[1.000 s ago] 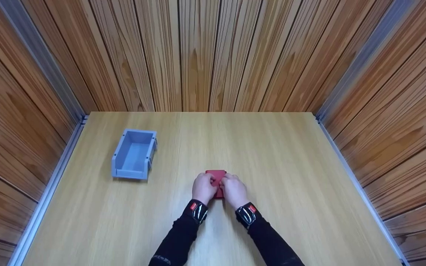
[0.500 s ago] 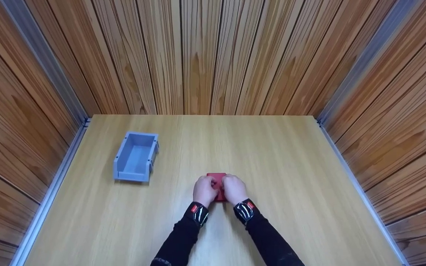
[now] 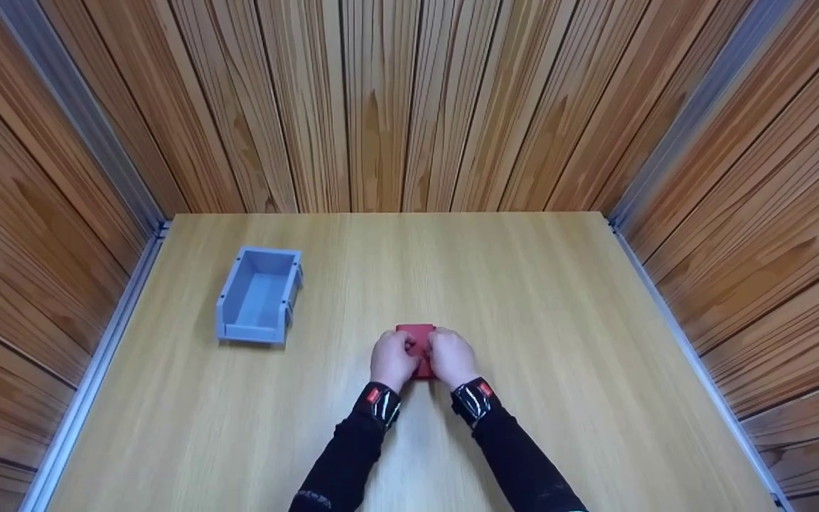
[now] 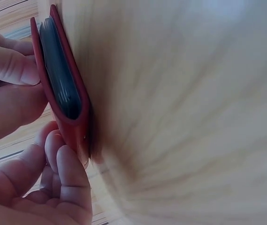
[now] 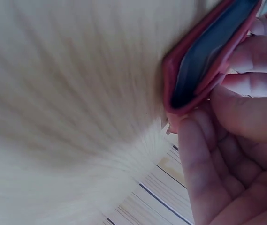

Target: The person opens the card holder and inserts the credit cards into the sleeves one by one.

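A red card holder (image 3: 416, 332) lies at the middle of the table, in front of me. Dark, glossy sleeves (image 4: 60, 70) show between its folded covers in the left wrist view. My left hand (image 3: 391, 360) holds it from the left, with curled fingers at its lower end. From the right, my right hand (image 3: 453, 358) grips it, thumb and fingers bent against the upper cover. Both hands' fingertips meet close together over that cover. In the right wrist view the card holder (image 5: 170, 86) stands edge-on to the camera, and the fingers hide part of its outer face.
A blue-grey open-front bin (image 3: 257, 299) stands on the wooden table (image 3: 552, 320) at the back left, with nothing visible inside. Wood-plank walls (image 3: 381, 107) close in the back and both sides, and metal rails (image 3: 100, 359) run along the table's side edges.
My right hand has turned slightly, and its fingers have shifted on the card holder. The left hand keeps its place. The head view has tilted a little; the bin stays where it was.
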`<state>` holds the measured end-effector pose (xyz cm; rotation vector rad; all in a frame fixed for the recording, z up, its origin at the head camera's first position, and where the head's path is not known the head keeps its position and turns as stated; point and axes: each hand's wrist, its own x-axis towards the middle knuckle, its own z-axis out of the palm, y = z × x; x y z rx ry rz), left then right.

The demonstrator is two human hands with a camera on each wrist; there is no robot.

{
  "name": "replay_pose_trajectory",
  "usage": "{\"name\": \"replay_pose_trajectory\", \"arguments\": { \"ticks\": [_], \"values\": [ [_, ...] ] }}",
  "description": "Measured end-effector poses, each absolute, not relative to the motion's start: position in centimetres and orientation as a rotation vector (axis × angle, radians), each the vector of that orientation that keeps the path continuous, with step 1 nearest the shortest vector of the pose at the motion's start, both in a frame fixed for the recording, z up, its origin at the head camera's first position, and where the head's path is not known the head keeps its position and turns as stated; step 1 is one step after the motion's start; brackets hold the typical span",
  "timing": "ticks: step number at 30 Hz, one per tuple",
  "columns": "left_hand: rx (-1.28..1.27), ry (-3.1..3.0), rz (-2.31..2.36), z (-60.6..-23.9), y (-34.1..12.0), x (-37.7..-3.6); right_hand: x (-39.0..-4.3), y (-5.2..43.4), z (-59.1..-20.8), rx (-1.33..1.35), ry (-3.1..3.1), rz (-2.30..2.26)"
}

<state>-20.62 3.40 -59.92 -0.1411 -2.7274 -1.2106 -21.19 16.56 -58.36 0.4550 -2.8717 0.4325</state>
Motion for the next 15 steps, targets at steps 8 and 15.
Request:
{"name": "replay_pose_trajectory", "arguments": {
  "ticks": [8,15],
  "values": [
    [-0.155,-2.738,-1.174,-59.6,3.2,-20.0,-20.8,17.3,-57.7,0.431,-2.91,0.612],
    [-0.211,-2.771,-1.099,-58.8,2.4,-19.7,-21.0,17.9,-57.4,0.456,-2.917,0.66]
  ]
}}
